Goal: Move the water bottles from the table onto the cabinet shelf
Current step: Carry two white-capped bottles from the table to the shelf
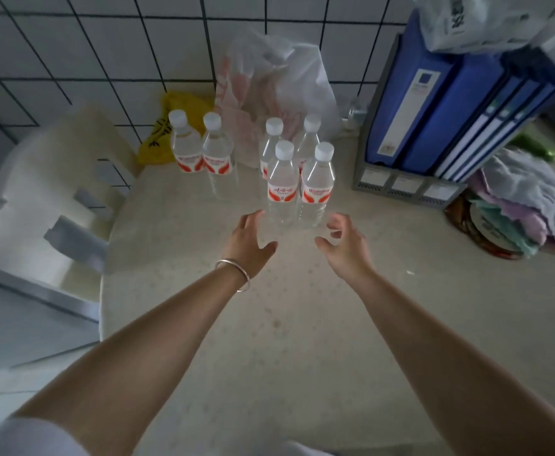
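Several clear water bottles with white caps and red-and-white labels stand upright on the pale speckled table [269, 324]. Two stand at the back left [187, 146] [217, 153]. Nearer the middle is a cluster, with a front pair [281, 182] [317, 185] and two more behind them [271, 139] [309, 136]. My left hand [248, 241], with a silver bangle at the wrist, is open just short of the front pair's left bottle. My right hand [345, 245] is open beside the right one. Neither hand touches a bottle. The cabinet shelf is not in view.
A white plastic bag [286, 83] and a yellow bag [171, 126] lie behind the bottles against the tiled wall. Blue binders [450, 110] stand in a grey rack at the right, with a heap of cloths [526, 205] beside it. A white chair [49, 199] stands at the left.
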